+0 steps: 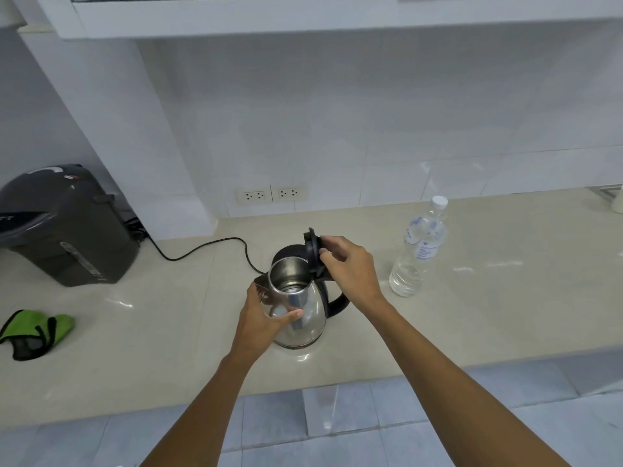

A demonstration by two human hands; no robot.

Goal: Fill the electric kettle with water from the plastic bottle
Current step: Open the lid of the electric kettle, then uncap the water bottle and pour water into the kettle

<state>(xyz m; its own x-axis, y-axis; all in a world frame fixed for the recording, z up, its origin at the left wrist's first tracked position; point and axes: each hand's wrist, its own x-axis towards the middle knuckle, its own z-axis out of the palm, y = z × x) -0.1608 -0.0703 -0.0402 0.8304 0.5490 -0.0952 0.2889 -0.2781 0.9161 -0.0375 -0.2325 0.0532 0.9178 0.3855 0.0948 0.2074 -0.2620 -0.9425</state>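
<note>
The plastic bottle (419,246) carries a clear label with blue print, too blurred to read; its white cap (439,201) is on and it stands upright on the beige countertop (472,318), its long axis vertical in the wide-angle view, water filling the lower part. No writing can be made out on the electric kettle (296,298), a steel-bodied one with a black handle (338,303) pointing right, toward the bottle, and its spout toward the left. The kettle stands upright near the middle of the countertop, well back from the front edge, its black lid (312,252) swung up on its hinge so the mouth is open. The right hand (350,267) has its fingertips pinched on the raised lid's edge. The left hand (266,318) wraps the steel body, thumb across the front. Bottle and kettle stand apart, with bare counter between them and more open surface in front and to the right. A black cord (202,251) runs from behind the kettle toward the left. A dark grey hot water dispenser (64,227) sits at far left, a green cloth (35,333) lies near the left front, and two wall sockets (271,194) sit at the base of the tiled wall
</note>
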